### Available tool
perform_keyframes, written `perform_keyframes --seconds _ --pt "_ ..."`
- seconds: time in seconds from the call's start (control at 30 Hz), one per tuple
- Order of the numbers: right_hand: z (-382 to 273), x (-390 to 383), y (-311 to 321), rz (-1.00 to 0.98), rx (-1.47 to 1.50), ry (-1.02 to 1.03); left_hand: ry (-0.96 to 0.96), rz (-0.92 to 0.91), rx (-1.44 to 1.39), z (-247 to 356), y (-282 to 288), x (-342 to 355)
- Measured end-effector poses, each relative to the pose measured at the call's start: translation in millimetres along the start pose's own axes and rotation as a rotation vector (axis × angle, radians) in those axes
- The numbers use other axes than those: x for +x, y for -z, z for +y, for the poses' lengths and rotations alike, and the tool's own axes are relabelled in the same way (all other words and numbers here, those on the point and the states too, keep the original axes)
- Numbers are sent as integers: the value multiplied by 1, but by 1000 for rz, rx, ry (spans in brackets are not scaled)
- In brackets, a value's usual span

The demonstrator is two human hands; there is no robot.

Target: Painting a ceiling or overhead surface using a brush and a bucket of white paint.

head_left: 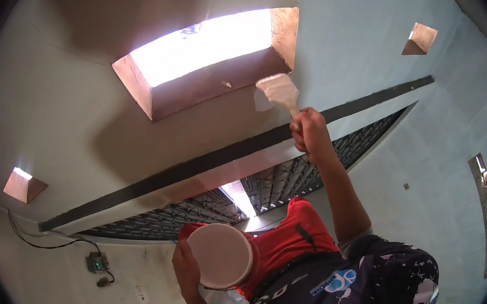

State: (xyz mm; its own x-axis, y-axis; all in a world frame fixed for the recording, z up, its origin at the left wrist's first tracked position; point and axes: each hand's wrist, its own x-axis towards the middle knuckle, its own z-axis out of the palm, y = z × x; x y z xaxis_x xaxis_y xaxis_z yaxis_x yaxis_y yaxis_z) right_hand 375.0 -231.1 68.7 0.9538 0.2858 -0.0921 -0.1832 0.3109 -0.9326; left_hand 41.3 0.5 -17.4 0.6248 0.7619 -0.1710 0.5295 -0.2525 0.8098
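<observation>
My right hand (312, 136) is raised and wrapped round the handle of a wide paintbrush (280, 91), whose bristles are coated in pale paint. The brush is by the wall (206, 135), just below the window opening, beside a small light patch (262, 100). Whether the bristles touch the wall I cannot tell. Low in front of me, my left hand (185, 265) grips the side of a round bucket (221, 255) that shows a pale pinkish-white surface inside its rim. The far side of the bucket and some of my left fingers are hidden.
Above the brush is a deep, bright window recess (222, 86). A dark grey band (209, 161) crosses the wall, with dark metal grillework (338, 148) below it. A small recess (420, 38) is at upper right. Cables run to a small electrical box (96, 262) at lower left.
</observation>
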Motion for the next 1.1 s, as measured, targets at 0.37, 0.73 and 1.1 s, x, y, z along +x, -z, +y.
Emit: perform_keyframes --seconds 0.37,0.73,1.1 --pt "87 37 34 168 -99 -188 8 -13 34 -5 -1 -1" --pt "-14 8 19 15 -62 -27 38 -4 31 5 2 -2" --pt "-4 33 30 108 -136 -7 -7 -21 27 -3 0 1"
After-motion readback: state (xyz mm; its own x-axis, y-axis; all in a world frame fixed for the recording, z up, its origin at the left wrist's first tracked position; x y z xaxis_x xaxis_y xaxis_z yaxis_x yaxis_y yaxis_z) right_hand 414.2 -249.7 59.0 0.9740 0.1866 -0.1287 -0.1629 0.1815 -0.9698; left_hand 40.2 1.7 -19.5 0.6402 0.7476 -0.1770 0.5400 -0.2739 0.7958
